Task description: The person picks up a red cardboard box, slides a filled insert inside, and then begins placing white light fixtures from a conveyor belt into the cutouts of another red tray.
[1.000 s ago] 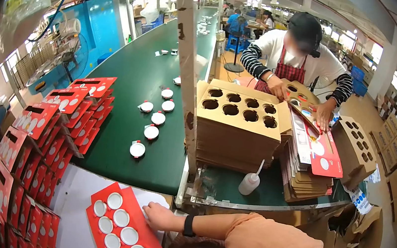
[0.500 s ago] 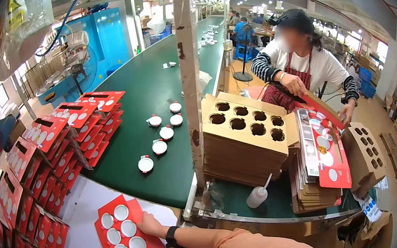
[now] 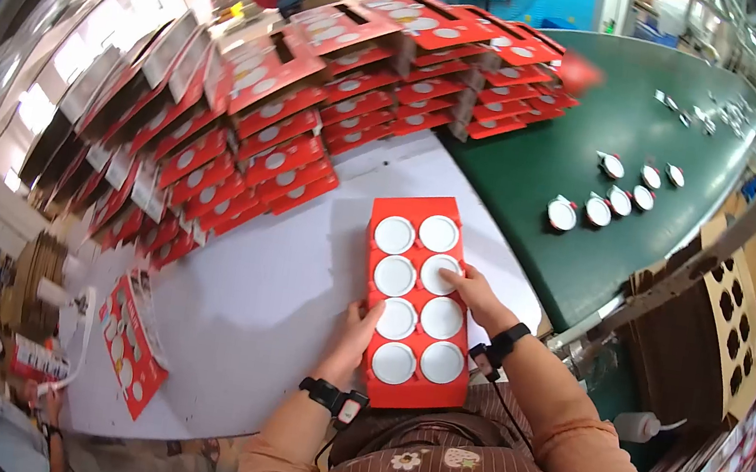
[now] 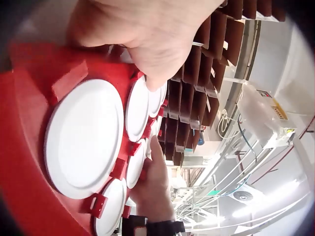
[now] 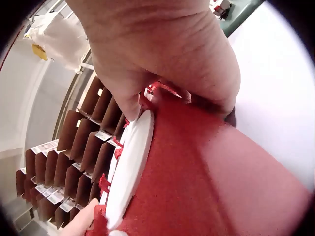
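A red card (image 3: 429, 212) with two columns of round white lids (image 3: 400, 318) is held up in front of the body. My left hand (image 3: 351, 338) grips its left edge, the thumb by a lid. On the opposite edge my right hand (image 3: 479, 297) grips it, thumb over a lid. The left wrist view shows the left hand (image 4: 142, 34) above the lids (image 4: 84, 140), with the other hand (image 4: 151, 189) beyond. In the right wrist view the right hand (image 5: 167, 54) curls round the card's edge (image 5: 172, 172); its fingertips are hidden behind the card.
Stacked red cartons (image 3: 350, 89) line the back of the white table (image 3: 262, 316). A folded red card (image 3: 133, 342) lies at left. Loose white lids (image 3: 562, 214) sit on the green belt (image 3: 527, 265). At right are a bottle (image 3: 636, 426) and brown trays (image 3: 730, 321); another person (image 3: 1, 416) is lower left.
The head view has swung left, towards the stacked cartons. The red card with lids is now upright before the body, with both hands gripping it; a second earlier, only the right hand showed beside it.
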The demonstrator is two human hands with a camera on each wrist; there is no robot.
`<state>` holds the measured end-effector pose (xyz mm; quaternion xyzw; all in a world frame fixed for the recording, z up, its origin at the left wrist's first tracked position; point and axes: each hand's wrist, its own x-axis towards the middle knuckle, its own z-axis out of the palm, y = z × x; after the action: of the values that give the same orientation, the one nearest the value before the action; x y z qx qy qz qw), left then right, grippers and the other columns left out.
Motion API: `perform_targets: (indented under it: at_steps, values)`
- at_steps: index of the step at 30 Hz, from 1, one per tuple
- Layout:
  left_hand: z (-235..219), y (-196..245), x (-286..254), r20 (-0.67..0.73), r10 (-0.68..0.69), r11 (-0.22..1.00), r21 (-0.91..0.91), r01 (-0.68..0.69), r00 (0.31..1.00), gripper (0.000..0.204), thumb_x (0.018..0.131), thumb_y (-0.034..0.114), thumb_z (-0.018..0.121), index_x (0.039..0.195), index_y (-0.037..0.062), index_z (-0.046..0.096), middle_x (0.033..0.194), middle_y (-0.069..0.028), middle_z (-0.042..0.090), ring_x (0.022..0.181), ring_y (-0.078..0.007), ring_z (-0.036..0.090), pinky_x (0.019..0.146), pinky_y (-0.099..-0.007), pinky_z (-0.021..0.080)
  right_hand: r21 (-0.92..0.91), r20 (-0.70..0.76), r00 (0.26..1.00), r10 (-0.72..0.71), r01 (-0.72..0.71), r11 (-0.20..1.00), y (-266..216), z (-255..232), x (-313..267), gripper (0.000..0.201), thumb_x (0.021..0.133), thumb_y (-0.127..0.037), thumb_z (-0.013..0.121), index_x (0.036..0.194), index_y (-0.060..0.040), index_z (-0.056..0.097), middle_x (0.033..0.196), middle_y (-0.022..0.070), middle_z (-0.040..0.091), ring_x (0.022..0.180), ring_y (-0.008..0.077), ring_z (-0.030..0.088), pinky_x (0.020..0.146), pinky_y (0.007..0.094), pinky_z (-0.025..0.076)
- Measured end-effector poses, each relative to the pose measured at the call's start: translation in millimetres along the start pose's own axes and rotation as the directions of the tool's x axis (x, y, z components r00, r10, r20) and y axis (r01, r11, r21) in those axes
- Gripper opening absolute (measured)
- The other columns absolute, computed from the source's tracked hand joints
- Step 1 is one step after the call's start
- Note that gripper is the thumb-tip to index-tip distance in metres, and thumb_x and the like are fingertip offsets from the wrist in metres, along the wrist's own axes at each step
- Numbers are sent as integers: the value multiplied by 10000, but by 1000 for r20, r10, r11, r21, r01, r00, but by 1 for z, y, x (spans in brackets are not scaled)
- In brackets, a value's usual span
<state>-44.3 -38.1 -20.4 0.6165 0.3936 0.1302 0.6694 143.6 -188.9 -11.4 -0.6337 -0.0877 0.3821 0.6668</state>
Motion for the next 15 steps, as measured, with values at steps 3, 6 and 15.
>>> perform_targets:
  at_steps: [3, 6, 15]
  values:
    - [-8, -10, -4, 142, 55, 997, -61, -47, 988, 626, 902, 339, 594, 1313, -73, 364, 1280, -175, 501, 1131, -227, 519, 957, -354, 425, 42, 126, 991, 53, -58, 997, -19, 9, -11, 539, 863, -226, 634, 1276, 52, 429, 1178, 154, 578, 1027, 235, 597, 870, 345, 504]
    - [-28, -23, 21, 301, -121, 987, -64, 147, 946, 575, 914, 335, 572, 1303, -55, 404, 1261, -147, 531, 1117, -211, 535, 964, -359, 422, 47, 171, 984, 59, -68, 997, -23, 15, -16, 517, 870, -210, 625, 1270, 55, 431, 1176, 156, 578, 1021, 239, 601, 868, 350, 510]
    - [-8, 42, 12, 136, 83, 991, -111, -68, 987, 487, 861, 124, 636, 1291, 8, 437, 1229, -122, 552, 1104, -206, 555, 914, -346, 476, -60, 200, 976, 84, -73, 996, -30, 40, -36, 498, 853, -176, 657, 1243, 61, 459, 1143, 165, 594, 972, 237, 620, 821, 347, 533]
